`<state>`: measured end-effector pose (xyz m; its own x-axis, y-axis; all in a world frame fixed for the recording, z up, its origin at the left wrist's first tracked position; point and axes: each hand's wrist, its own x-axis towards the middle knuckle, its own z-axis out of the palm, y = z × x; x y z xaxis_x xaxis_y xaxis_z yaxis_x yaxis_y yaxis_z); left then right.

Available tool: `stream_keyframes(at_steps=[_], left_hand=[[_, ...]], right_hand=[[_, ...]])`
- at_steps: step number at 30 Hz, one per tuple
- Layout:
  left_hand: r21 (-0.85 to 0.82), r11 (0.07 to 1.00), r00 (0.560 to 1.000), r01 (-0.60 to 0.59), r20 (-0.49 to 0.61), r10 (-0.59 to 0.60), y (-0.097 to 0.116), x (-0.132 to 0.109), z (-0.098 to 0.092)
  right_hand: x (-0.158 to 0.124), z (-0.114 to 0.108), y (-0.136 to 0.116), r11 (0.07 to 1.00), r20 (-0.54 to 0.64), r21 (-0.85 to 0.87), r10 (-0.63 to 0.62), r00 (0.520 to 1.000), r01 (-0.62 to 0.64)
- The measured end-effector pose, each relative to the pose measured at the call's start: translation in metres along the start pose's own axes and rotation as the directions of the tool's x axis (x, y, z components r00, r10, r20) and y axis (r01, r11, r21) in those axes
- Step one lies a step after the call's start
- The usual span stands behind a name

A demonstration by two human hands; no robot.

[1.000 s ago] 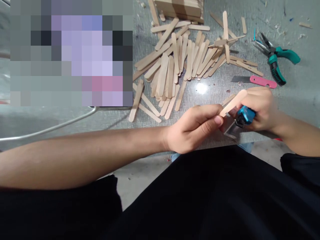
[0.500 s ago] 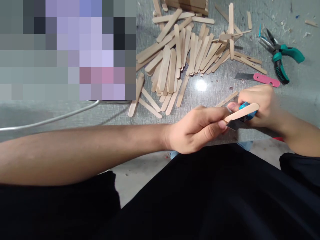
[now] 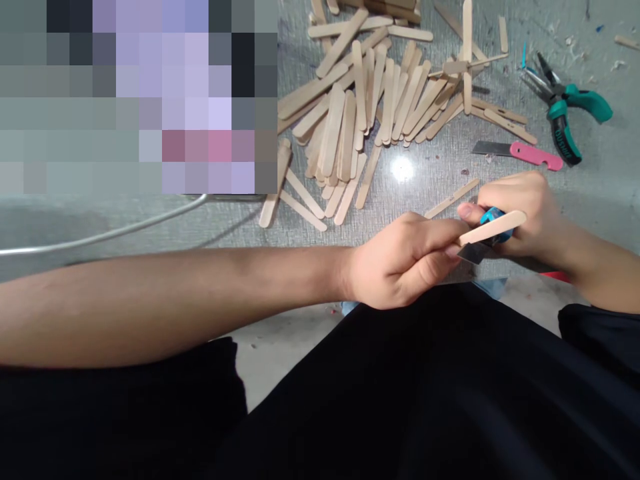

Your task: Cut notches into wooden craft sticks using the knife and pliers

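My left hand (image 3: 410, 263) is closed on one end of a wooden craft stick (image 3: 495, 227), pinched between thumb and forefinger. The stick's free rounded end points right and slightly up, passing in front of my right hand (image 3: 525, 207). That hand is wrapped round a blue-handled utility knife (image 3: 493, 219). Its dark blade (image 3: 473, 253) shows just below the stick, close to my left fingertips. Whether the edge touches the wood I cannot tell. Behind both hands, a loose craft stick with dark marks (image 3: 453, 198) lies on the table.
A heap of craft sticks (image 3: 337, 133) covers the table's middle, with sticks joined in a cross (image 3: 467, 67) beside it. A pink-handled knife (image 3: 535, 155) and green-handled pliers (image 3: 565, 100) lie at right. A white cable (image 3: 150, 223) runs at left; the upper left is blurred out.
My left hand and the craft stick have shifted slightly right. The blade now shows a little lower and further from the stick. Both hands keep their grips; the view has moved slightly.
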<state>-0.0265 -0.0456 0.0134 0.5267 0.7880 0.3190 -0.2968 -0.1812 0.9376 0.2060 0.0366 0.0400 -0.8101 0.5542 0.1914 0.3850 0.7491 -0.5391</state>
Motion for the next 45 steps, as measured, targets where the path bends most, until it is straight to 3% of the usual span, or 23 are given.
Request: stream_keyframes(at_steps=[9,16,23,28,34,41,45], left_hand=[[-0.016,1.0,1.0,0.006,0.016,-0.006,-0.008,-0.001,0.004],[0.023,0.987,0.987,-0.162,0.004,0.162,-0.004,-0.002,0.003],[-0.032,0.98,0.98,-0.196,0.013,0.197,-0.005,-0.005,0.005],[-0.023,0.982,0.982,-0.187,0.029,0.188,-0.007,-0.002,0.005],[-0.034,0.99,0.991,-0.133,0.02,0.134,-0.012,-0.003,0.008],[-0.085,0.996,0.999,-0.039,0.016,0.041,-0.008,0.0,0.009],[-0.055,0.993,0.995,-0.102,-0.009,0.102,-0.004,0.002,0.009]], right_hand=[[-0.002,0.004,0.001,0.999,-0.02,0.035,-0.019,1.0,0.019],[-0.001,0.004,-0.001,0.995,-0.087,-0.039,-0.096,0.992,0.092],[-0.004,0.006,0.005,0.986,-0.103,-0.127,-0.125,0.987,0.112],[-0.005,0.006,0.007,0.991,-0.044,-0.126,-0.047,0.998,0.042],[-0.005,0.009,0.002,0.987,-0.071,-0.115,-0.122,0.99,0.113],[-0.003,0.01,-0.004,0.992,-0.062,-0.111,-0.07,0.996,0.063],[-0.002,0.005,-0.004,0.991,0.021,-0.132,0.002,1.0,0.001]])
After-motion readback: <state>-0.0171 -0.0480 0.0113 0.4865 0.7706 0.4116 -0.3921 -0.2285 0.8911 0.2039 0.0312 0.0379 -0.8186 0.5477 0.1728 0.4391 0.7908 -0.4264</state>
